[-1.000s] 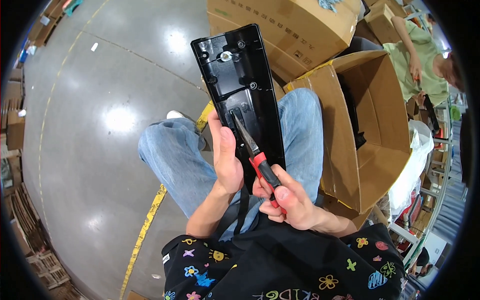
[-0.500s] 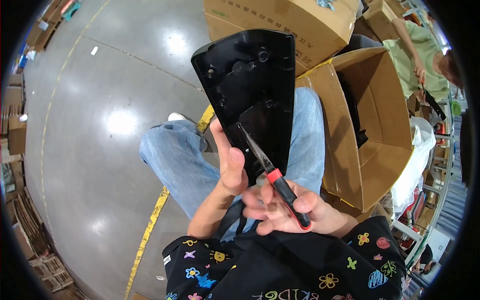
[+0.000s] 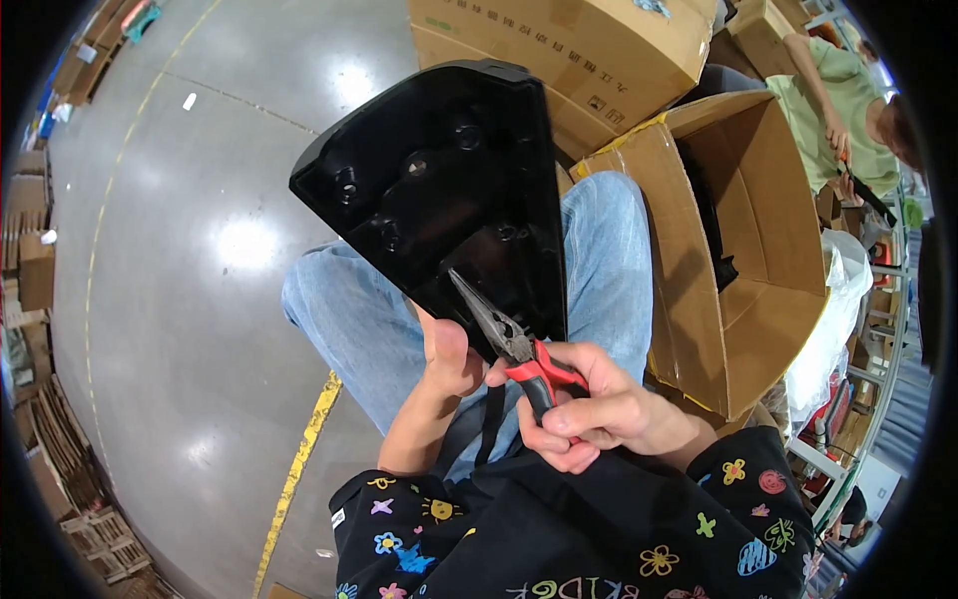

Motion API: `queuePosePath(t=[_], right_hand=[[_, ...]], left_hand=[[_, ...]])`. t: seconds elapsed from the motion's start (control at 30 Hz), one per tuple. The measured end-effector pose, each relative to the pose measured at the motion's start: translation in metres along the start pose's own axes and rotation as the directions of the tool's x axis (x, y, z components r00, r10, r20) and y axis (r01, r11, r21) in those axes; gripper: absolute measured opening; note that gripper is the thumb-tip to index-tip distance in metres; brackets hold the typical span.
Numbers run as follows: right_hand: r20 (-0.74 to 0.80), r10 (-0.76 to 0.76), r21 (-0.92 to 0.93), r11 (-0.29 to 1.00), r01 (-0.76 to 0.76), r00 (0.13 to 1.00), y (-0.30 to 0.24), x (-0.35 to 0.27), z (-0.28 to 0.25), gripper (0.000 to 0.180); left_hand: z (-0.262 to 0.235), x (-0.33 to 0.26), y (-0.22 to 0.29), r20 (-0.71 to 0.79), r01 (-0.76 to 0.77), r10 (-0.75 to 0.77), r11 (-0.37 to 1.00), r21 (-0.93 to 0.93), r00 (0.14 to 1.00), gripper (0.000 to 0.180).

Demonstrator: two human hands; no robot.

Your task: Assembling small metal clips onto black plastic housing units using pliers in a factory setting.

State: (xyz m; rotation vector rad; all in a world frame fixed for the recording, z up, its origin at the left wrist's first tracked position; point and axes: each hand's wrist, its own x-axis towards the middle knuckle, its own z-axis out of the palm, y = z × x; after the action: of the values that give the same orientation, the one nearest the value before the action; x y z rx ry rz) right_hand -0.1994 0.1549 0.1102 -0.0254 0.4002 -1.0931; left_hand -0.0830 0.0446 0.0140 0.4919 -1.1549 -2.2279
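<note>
Pliers (image 3: 511,344) with red handles are clenched in the right hand (image 3: 589,414), tips laid on the lower edge of the black plastic panel (image 3: 439,200). Below that edge, the panel is gripped by the left hand (image 3: 449,359). Right of it stands an open cardboard box (image 3: 768,290); bare floor (image 3: 190,240) lies left.

Faded blue jeans (image 3: 379,329); black top (image 3: 559,529) with colourful flower and doodle prints; forearms bare.

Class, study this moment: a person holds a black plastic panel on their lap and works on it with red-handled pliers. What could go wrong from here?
1. The pliers point at the black panel; a slip could scratch it.
2. The left hand holds only the panel's lower edge, so it may tip.
3. The left thumb sits close to the plier tips and could be nicked.
</note>
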Motion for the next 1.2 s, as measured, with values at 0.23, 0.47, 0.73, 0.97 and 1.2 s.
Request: queuePosePath(t=[0.23, 0.47, 0.73, 0.97, 1.2], right_hand=[[-0.274, -0.262, -0.807, 0.586, -0.072, 0.925, -0.027, 0.005, 0.005, 0.031], [0.166, -0.455, -0.872, -0.482, -0.086, 0.875, -0.072, 0.005, 0.015, 0.035], [0.423, -0.409, -0.381, -0.89, -0.251, 0.808, -0.072, 0.013, 0.022, 0.052], [0.056, -0.511, -0.971, -0.229, -0.073, 0.857, -0.069, 0.012, -0.001, 0.038], [-0.016, -0.713, -0.999, -0.022, -0.046, 0.701, -0.036, 0.031, -0.037, 0.051]], left_hand=[[-0.002, 0.013, 0.001, -0.139, -0.317, 0.335, 0.939, 0.137, 0.932, 0.081], [-0.003, 0.018, 0.014, -0.134, -0.394, 0.493, 0.807, 0.44, 0.86, 0.07], [-0.008, 0.021, 0.011, -0.22, -0.438, 0.561, 0.791, 0.426, 0.798, 0.073], [-0.047, 0.025, -0.011, -0.532, -0.333, 0.372, 0.927, 0.172, 0.761, 0.069], [-0.003, 0.038, -0.004, -0.256, -0.228, 0.137, 0.902, -0.367, 0.957, 0.052]])
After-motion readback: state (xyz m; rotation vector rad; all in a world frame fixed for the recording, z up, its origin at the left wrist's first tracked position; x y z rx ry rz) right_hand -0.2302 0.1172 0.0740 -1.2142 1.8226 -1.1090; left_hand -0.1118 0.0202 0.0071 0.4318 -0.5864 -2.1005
